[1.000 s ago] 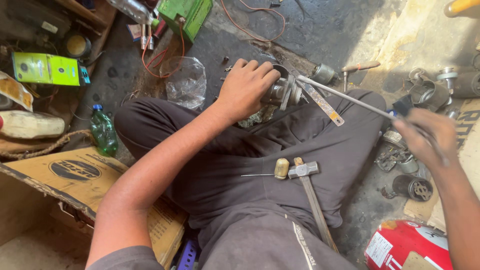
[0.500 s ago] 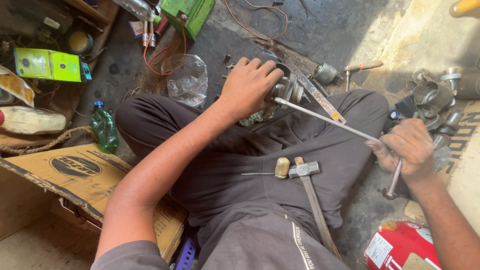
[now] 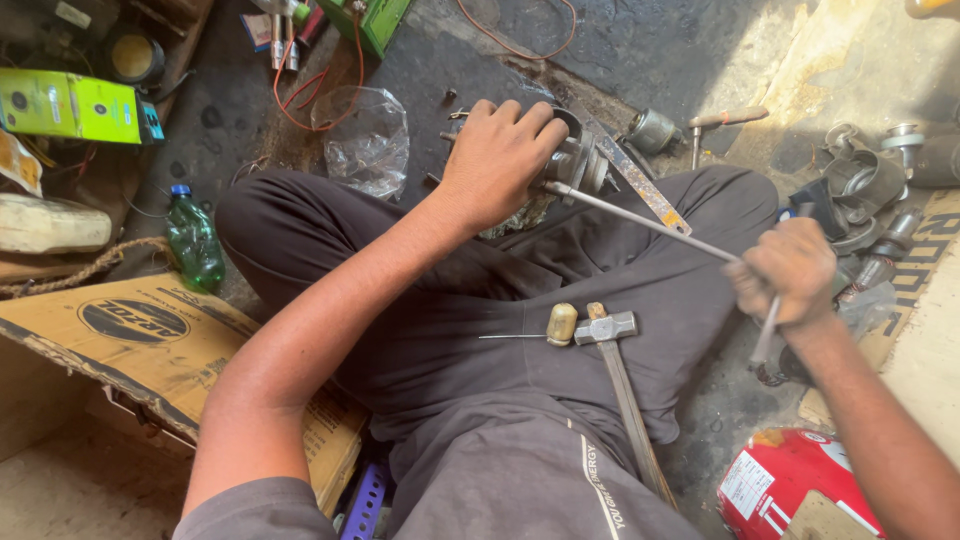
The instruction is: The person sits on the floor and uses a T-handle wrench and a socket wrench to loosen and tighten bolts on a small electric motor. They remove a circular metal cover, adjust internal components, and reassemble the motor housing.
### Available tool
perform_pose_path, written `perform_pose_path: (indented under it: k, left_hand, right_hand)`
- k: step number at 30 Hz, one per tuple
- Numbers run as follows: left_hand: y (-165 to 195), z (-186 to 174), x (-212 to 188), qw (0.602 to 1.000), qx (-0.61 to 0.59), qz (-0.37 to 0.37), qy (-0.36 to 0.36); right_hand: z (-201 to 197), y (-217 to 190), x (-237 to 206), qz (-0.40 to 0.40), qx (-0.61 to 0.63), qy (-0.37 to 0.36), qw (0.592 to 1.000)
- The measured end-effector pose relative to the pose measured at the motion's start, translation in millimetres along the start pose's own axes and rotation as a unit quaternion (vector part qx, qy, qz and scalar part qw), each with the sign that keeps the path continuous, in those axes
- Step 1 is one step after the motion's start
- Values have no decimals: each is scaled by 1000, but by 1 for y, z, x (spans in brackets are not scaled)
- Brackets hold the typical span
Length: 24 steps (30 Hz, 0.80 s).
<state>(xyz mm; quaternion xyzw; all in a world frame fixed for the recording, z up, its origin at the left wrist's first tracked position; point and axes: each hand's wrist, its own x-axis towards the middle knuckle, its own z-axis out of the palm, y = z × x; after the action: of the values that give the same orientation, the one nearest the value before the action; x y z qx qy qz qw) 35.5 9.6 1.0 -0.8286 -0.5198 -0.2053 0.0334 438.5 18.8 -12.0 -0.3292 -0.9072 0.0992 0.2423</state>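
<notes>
I sit cross-legged on a workshop floor. My left hand [image 3: 497,158] presses down on a round metal motor part [image 3: 577,162] lying by my right knee. My right hand [image 3: 787,270] is shut on the handle end of a long thin steel wrench [image 3: 640,220], whose far end sits on that metal part. A second short bar sticks out below my right fist. On my lap lie a hammer [image 3: 612,330] with a long wooden handle and a small tool with a yellowish grip [image 3: 560,324] and a thin needle tip.
A crumpled clear plastic bag [image 3: 365,140] lies beyond my left knee. A green bottle [image 3: 193,243], a cardboard box [image 3: 130,330] and a green carton [image 3: 70,105] sit at the left. Several metal parts [image 3: 865,190] crowd the right. A red canister [image 3: 790,480] is at bottom right.
My right hand has swung the wrench handle downward and toward me, from upper right to beside my right knee. My left hand has stayed on the metal part.
</notes>
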Motion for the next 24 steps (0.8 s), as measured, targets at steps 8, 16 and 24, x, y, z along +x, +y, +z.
perform_pose_path:
  k: [8,16,24]
  left_hand:
    - [3,-3,0,1000,-27,-12,-2]
    - [7,0,-3,999,-39,-25,20]
    - [5,1,5,999,-39,5,-4]
  right_hand:
    - [-10,-6,0,369,274,-41,887]
    - [4,-30,9,375,305,81,872]
    - [1,27,3,558,521,-63,642]
